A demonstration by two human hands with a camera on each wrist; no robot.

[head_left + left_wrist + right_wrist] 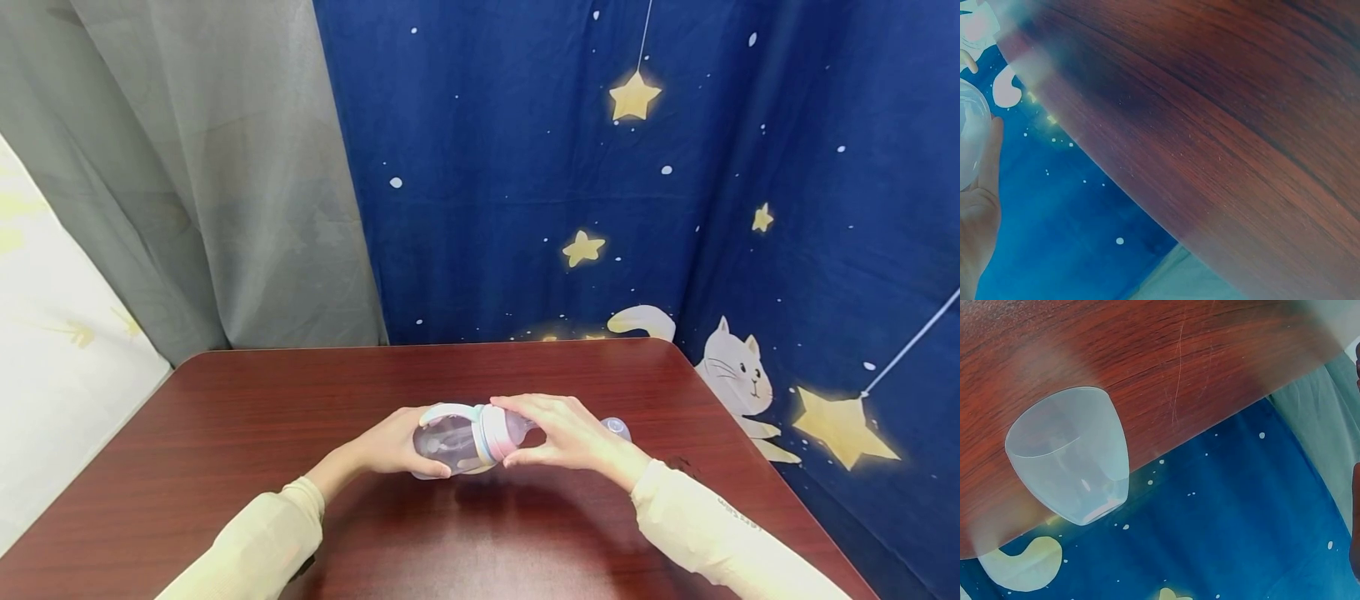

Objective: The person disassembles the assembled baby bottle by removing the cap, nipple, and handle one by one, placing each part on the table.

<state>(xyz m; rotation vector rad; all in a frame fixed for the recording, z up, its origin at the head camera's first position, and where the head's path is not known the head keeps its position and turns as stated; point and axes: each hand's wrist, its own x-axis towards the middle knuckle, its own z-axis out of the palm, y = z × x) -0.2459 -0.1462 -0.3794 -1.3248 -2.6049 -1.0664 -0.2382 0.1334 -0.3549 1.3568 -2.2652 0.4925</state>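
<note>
A clear baby bottle (450,442) with pale curved handles is held tilted above the table in the head view, its teat end to the right. My left hand (386,442) grips the bottle's body, thumb along the near side. With thumb and fingers on opposite sides, my right hand (562,429) holds the pink collar (495,433) below the teat. In the left wrist view, only part of the bottle (971,140) and the left hand (979,228) show. A translucent cap (1072,459) stands on the table, partly behind the right forearm in the head view.
The dark red wooden table (300,400) spreads beneath both arms, its far edge near the curtains. A blue star-patterned curtain (495,167) and a grey curtain (255,167) hang behind it. Pale long sleeves (262,537) cover the forearms.
</note>
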